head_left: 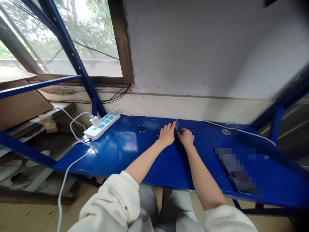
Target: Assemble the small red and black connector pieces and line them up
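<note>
At left grip [167,134], small red piece [172,122]

Left forearm [146,161]: is stretched forward and slanted to the right, left bare by the sleeve [113,199].
Left hand [167,134]: is turned back upward, with the fingers [168,127] slightly spread and pointed forward.
Right forearm [204,178]: is stretched forward and slanted to the left.
Right hand [187,138]: is placed just beside the left one, its fingers curled; the fingertips are partly hidden.
</note>
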### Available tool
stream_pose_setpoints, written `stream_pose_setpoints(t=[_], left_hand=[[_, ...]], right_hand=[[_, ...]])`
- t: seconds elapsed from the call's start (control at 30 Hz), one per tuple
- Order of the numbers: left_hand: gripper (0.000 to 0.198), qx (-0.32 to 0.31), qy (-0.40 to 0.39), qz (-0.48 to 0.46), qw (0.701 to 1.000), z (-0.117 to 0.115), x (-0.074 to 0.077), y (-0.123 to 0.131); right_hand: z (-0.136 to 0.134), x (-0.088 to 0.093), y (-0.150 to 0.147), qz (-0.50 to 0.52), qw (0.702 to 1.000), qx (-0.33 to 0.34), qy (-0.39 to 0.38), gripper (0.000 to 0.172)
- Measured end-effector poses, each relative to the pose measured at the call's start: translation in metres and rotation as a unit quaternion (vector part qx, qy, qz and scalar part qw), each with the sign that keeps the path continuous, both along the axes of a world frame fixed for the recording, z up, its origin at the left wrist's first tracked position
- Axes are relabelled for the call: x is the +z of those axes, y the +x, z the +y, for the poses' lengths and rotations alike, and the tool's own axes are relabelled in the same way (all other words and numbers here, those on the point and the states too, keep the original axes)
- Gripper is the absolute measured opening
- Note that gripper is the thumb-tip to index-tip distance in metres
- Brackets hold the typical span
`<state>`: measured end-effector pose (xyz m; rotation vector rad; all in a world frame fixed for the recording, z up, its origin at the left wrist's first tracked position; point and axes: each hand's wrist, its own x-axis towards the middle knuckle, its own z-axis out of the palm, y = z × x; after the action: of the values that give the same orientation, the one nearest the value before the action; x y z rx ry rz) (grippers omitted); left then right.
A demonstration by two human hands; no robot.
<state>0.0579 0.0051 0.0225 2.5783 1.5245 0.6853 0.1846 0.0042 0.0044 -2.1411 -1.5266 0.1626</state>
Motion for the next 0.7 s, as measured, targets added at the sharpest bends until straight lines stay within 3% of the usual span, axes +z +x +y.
stream_pose_setpoints(t=[0.13,0.33,0.5,0.7], left_hand=[[0.057,0.021,-0.006,0.052,0.998,0.013,-0.012,0.008],[0.027,0.013,0.045,0.032,0.998,0.024,-0.013,0.003],[0.012,0.004,0.031,-0.089,0.996,0.021,-0.014,-0.014],[0.008,0.023,0.018,-0.283,0.959,0.001,-0.012,-0.036]], right_hand=[[0.003,-0.007,-0.002,-0.010,1.000,0.004,0.008,0.032],[0.009,-0.014,-0.005,-0.013,1.000,0.002,0.019,0.030],[0.013,-0.016,-0.005,-0.001,1.000,0.000,0.026,0.028],[0.018,-0.018,-0.004,0.019,0.999,0.000,0.046,0.026]])
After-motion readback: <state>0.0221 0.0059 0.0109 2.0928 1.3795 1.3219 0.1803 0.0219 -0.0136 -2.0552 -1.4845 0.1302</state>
